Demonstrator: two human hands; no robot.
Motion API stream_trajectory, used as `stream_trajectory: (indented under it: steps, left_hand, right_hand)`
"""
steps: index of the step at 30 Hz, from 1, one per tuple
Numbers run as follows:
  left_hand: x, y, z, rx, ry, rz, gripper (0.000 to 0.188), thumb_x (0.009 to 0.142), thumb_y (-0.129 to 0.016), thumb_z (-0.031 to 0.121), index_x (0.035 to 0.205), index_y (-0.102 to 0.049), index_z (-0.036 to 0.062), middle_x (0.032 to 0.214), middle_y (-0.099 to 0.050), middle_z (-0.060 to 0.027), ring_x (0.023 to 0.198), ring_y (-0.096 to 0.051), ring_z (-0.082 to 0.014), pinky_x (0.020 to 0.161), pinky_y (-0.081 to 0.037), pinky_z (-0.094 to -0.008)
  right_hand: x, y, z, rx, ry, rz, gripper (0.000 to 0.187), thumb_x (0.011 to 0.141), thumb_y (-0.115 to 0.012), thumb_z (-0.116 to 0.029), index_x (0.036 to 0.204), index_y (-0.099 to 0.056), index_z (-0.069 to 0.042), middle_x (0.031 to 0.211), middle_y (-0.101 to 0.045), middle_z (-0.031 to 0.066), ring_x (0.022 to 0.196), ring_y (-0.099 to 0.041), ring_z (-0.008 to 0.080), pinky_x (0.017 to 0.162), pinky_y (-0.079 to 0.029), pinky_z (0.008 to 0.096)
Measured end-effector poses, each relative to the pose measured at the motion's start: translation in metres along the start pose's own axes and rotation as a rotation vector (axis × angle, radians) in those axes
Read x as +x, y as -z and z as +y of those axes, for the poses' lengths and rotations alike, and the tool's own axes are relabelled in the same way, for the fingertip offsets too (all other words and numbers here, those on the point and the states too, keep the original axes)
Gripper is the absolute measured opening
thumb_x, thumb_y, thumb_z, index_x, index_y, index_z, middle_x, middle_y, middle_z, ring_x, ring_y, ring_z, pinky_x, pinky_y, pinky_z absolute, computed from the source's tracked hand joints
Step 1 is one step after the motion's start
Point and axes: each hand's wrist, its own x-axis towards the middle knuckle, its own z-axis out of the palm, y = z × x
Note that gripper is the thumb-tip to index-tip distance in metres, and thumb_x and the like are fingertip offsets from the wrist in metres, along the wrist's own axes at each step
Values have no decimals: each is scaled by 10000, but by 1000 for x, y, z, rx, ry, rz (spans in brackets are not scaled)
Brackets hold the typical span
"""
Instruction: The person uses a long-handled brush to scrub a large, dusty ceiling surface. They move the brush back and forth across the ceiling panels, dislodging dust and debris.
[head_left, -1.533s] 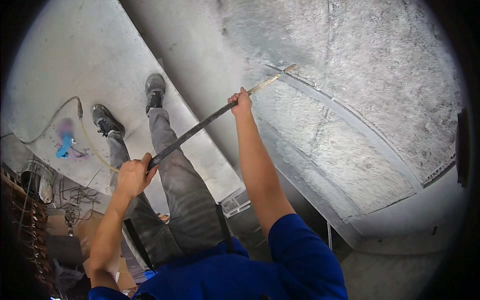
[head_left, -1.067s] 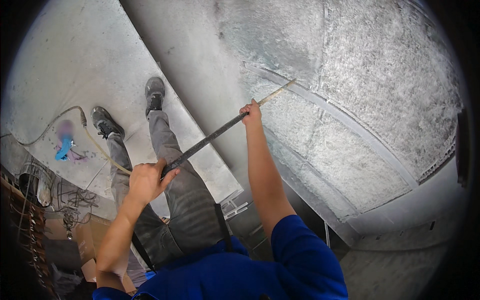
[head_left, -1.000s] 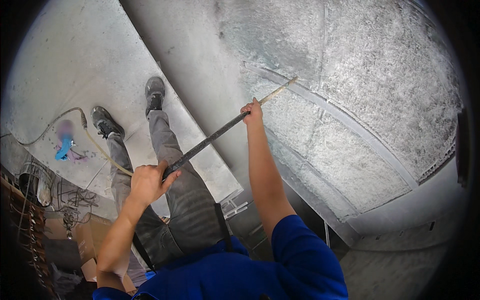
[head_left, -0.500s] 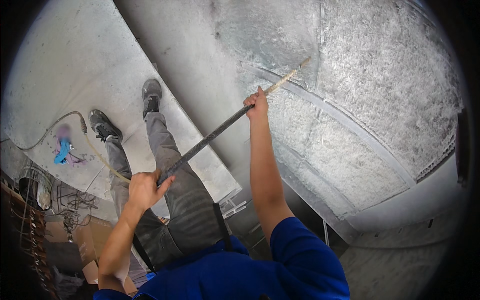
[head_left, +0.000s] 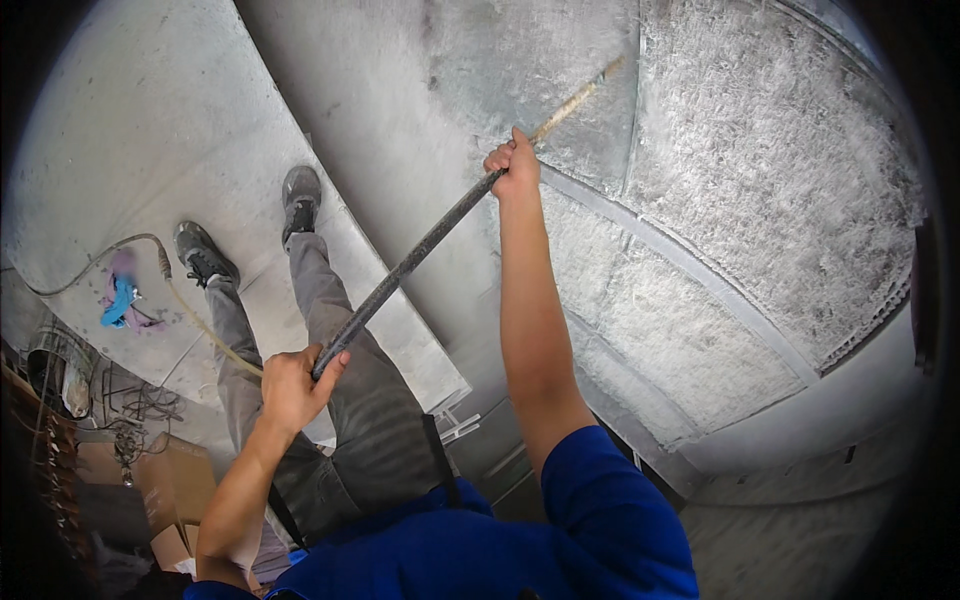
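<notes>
A long dark wand (head_left: 410, 265) runs slantwise from my lap up to the right, and both my hands are closed round it. My left hand (head_left: 292, 392) grips its lower end, where a thin pale hose (head_left: 205, 320) leads off to the left. Farther up, my right hand (head_left: 513, 165) wraps round the shaft just below the pale, slightly bent end (head_left: 572, 105). That end reaches over a large panel (head_left: 765, 190) covered in whitish, fluffy-looking material. A raised grey strip (head_left: 690, 268) divides it from a similar lower panel (head_left: 655, 320).
My feet rest on a dusty, pale platform (head_left: 130, 130) whose edge slants down to the right. A blue and purple cloth (head_left: 120, 298) lies left of my shoes. Tangled wires (head_left: 135, 400) and a cardboard box (head_left: 175, 485) are at lower left.
My right hand and the wand's pale end have moved upward, away from me, off the grey strip. My left hand has stayed nearly in place on the lower end.
</notes>
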Motion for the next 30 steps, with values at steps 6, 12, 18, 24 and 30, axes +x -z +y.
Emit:
stream_trajectory:
  steps: [6,12,18,24,30]
  left_hand:
    - [4,6,11,-108,20,87,506,976,-707,388,670,-590,3,502,-452,-181,456,-508,-387,500,-406,-450]
    - [12,15,12,-131,22,143,521,970,-722,408,655,-592,13,494,-458,-173,450,-515,-377,489,-405,-445]
    - [15,14,20,-190,33,189,511,978,-729,353,653,-568,-8,509,-425,-176,426,-435,-323,475,-368,-418]
    - [26,28,18,-201,51,260,501,964,-748,340,659,-576,-18,509,-425,-183,437,-421,-327,474,-354,-423]
    - [26,36,10,-115,94,208,489,934,-775,371,670,-612,-6,502,-464,-200,470,-525,-407,495,-405,-452]
  right_hand:
    - [2,-50,-22,-50,7,-61,324,1056,-590,-246,816,-400,-137,613,-334,-30,473,-292,104,465,-273,307]
    - [4,-71,-28,-67,29,-73,308,1058,-581,-239,829,-403,-134,626,-329,-27,480,-287,108,472,-278,308]
    - [16,-85,-28,-84,12,-80,319,1066,-568,-232,818,-387,-143,613,-310,-32,473,-282,106,467,-284,300]
    - [33,-88,-17,-28,-38,-91,259,1055,-554,-194,860,-394,-132,633,-328,-23,481,-295,114,471,-292,317]
    - [35,-69,1,-9,-64,-10,333,1061,-530,-191,773,-365,-157,589,-299,-34,454,-286,109,447,-284,296]
